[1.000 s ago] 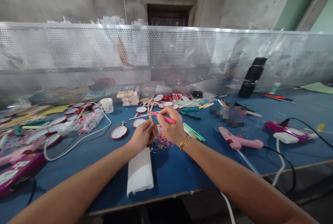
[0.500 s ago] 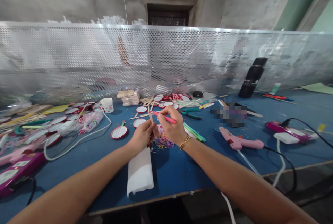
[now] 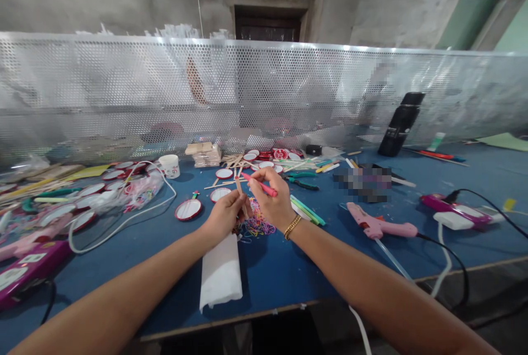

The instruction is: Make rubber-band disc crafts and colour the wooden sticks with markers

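Left of the tangled heap of coloured bands (image 3: 259,224), on the blue worktop (image 3: 280,275), lies a round red-rimmed lid (image 3: 188,209); a folded white cloth (image 3: 221,278) sits nearer the edge than the heap. At the heap's left side, the left hand (image 3: 225,215) has its fingers pinched around a flat wooden stick (image 3: 238,186), its reddish end upward. Above the heap, the right hand (image 3: 275,197) has its fingers closed around a pink pen (image 3: 269,190), nib at that end — touching or just short, I can't tell. To do this well, I'd grip the stick close below the mark, press lightly and turn the wood little by little — bare grain would probably make ink bleed. Right of the heap lie green sticks (image 3: 312,211), then a pink glue gun (image 3: 377,225), whose cord the right forearm should avoid.
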`<state>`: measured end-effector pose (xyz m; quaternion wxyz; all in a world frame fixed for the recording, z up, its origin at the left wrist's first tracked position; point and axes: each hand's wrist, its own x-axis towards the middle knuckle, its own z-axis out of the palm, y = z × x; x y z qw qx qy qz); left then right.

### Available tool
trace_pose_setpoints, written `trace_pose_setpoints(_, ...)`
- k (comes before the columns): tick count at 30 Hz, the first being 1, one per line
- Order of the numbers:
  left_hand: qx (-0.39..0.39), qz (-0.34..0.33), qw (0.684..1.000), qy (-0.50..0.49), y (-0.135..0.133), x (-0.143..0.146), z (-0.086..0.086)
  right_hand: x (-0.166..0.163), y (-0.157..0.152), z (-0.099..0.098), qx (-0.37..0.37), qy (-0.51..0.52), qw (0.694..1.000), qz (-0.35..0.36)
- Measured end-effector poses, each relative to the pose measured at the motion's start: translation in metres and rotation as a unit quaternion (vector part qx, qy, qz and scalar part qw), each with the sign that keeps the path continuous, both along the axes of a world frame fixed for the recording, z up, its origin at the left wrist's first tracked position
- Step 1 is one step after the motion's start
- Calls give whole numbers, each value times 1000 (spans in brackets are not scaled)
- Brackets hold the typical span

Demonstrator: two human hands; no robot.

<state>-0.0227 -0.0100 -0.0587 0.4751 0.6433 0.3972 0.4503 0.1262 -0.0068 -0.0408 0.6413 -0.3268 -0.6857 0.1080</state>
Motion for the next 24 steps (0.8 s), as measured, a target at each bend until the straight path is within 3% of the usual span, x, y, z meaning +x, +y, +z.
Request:
trace_pose_setpoints(4,-2,-9,1000,9,-1,1,3,0,1,-1,-6,-13,999,40)
trace_pose_setpoints(12,1,-16,1000,-7,-6,3,9,-3,6,-8,-49,-59,997,19)
trace_pose_setpoints(24,-14,-7,999,38,-4,2,3,-9,4,-9,-72,1,994,79)
